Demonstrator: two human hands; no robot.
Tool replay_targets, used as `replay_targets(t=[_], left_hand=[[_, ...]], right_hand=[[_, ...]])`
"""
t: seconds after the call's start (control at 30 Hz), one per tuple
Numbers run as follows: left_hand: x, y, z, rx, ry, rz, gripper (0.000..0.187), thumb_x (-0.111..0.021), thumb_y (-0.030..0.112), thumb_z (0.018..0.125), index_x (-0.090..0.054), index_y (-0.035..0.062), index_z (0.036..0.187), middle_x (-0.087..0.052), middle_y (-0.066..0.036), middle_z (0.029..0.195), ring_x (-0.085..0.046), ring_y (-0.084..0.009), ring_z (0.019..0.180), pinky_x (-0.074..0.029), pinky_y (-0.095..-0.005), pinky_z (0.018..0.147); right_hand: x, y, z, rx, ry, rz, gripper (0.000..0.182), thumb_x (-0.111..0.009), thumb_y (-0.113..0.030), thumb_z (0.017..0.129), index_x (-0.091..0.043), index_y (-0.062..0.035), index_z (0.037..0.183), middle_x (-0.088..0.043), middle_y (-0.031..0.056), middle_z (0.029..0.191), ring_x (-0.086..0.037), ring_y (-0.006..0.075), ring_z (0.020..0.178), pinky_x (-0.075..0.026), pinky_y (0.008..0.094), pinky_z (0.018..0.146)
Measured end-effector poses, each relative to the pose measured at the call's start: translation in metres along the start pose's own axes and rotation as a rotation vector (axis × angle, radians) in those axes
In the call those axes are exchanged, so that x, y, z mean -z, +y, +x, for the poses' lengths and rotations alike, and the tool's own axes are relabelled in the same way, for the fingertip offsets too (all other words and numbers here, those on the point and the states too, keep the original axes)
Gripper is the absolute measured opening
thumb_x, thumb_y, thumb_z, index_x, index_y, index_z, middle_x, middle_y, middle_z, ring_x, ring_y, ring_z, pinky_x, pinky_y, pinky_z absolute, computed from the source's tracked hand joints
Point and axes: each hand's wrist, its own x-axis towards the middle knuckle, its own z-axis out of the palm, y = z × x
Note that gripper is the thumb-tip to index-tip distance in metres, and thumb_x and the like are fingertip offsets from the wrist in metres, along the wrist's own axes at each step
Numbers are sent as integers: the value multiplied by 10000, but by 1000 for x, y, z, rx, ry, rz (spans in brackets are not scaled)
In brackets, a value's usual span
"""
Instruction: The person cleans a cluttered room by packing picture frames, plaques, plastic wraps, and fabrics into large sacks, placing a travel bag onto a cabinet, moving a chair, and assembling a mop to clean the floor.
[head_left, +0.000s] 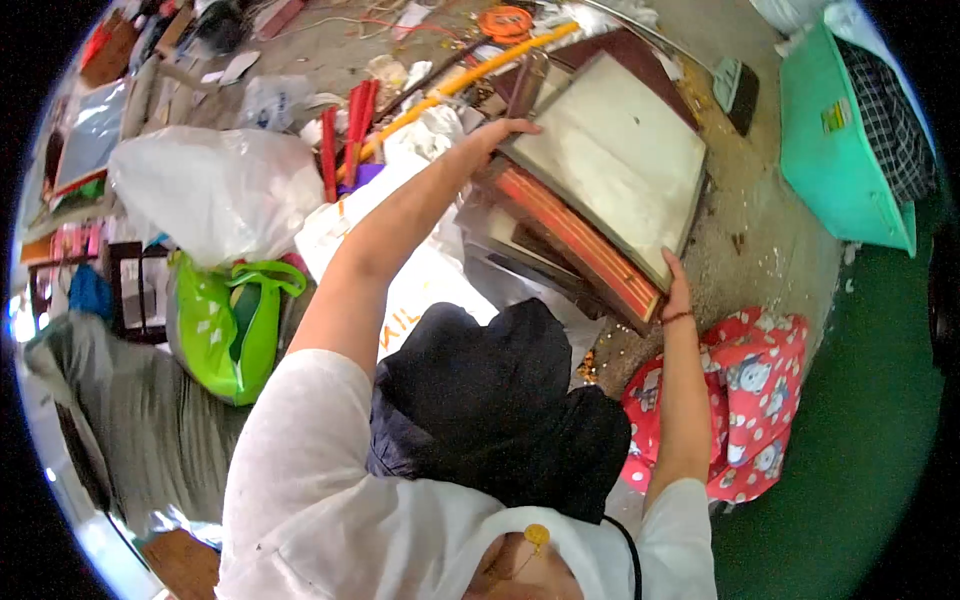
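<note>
The left hand (pixel 497 132) is gripping the far upper corner of a large flat framed panel (pixel 610 155), fingers curled over its edge, while the right hand (pixel 676 285) is pressing flat against the near lower corner, fingers stretched along the frame rather than wrapped around it. Between them the panel is lying tilted, its pale face up, resting on top of a stack of other frames (pixel 575 245) with red-and-gold striped edges. Under the arms, a black cloth bundle (pixel 500 410) is sitting in front of the person's chest, and a white plastic bag (pixel 420 270) with orange lettering is lying beneath the left forearm.

Further out, a yellow pole (pixel 470 75) and some red sticks (pixel 355 125) are leaning just beyond the left hand, a large white sack (pixel 215 190) and a green bag (pixel 225 325) are sitting on the left, a red patterned cloth (pixel 755 400) is lying on the floor below the right wrist, and a teal bin (pixel 845 160) is standing well apart on the right.

The risk, as I judge it, is a slip: the right hand is only bracing, not clasping, so if the panel is tipping toward that side it could slide off the stack onto the gritty floor (pixel 760 250). The left arm is also reaching across clutter, so the pole or sticks could be getting knocked.
</note>
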Motion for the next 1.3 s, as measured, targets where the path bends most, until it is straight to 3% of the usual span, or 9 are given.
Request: replay_targets(t=[0.07,0.13,0.4,0.5,0.57,0.77,0.97,1.13,1.3], left_hand=[[-7,28,-12,205,234,138,504,-659,335,605,-538,55,1006,-535,-104,1005,-518,-229,887,-443,-342,739],[-24,33,-44,169,89,-183,511,-681,277,553,-560,17,977,-568,-95,919,-534,-232,823,-435,-338,718],[-125,67,-256,-293,419,265,709,-694,365,545,-462,-102,1026,-541,-195,938,-499,-231,887,-388,-317,793],[-188,161,-380,-146,382,359,781,-706,359,524,-383,-115,1054,-527,-253,876,-522,-300,845,-407,-356,753],[-235,199,-437,-186,378,386,768,-700,332,523,-355,-105,1052,-507,-278,855,-520,-361,816,-412,-388,733],[-328,293,-578,-483,438,361,707,-671,256,523,-336,-83,1046,-478,-262,892,-496,-394,843,-406,-412,726],[-341,301,-637,-482,503,312,705,-708,295,501,-374,-86,991,-492,-257,890,-504,-383,835,-408,-407,723],[-314,297,-707,-443,669,168,701,-727,355,489,-418,-84,940,-516,-237,876,-517,-352,845,-413,-375,718],[-235,254,-800,-464,853,94,735,-726,370,502,-435,-99,986,-532,-195,897,-509,-267,861,-398,-335,722]], right_hand=[[-29,-38,-53,-104,-76,83,530,-635,-314,688,-461,-13,1088,-535,133,998,-536,255,886,-457,353,756],[-41,-58,-109,-40,19,79,483,-605,-287,704,-474,-19,1083,-535,122,1012,-528,261,903,-436,362,791],[-12,-96,-299,130,174,-95,557,-521,-308,736,-384,-3,1182,-476,129,1109,-461,272,1005,-387,379,840],[-57,-141,-401,138,405,-146,580,-510,-335,736,-367,-11,1195,-456,138,1131,-453,290,1010,-378,392,844],[73,-140,-401,192,357,-150,609,-443,-414,751,-346,-33,1215,-413,126,1186,-427,300,1041,-364,421,853],[4,-266,-558,239,154,-45,693,-394,-525,716,-337,-34,1202,-356,144,1228,-380,303,1084,-335,463,866],[-5,-307,-606,275,335,-253,659,-395,-460,765,-297,-22,1246,-299,162,1271,-310,334,1142,-291,464,911],[-99,-301,-648,425,-64,-482,633,-403,-425,782,-308,6,1235,-310,178,1252,-362,337,1100,-333,453,886],[-201,-255,-682,126,-322,-367,615,-457,-397,761,-340,6,1209,-380,164,1199,-391,328,1073,-342,456,869]])
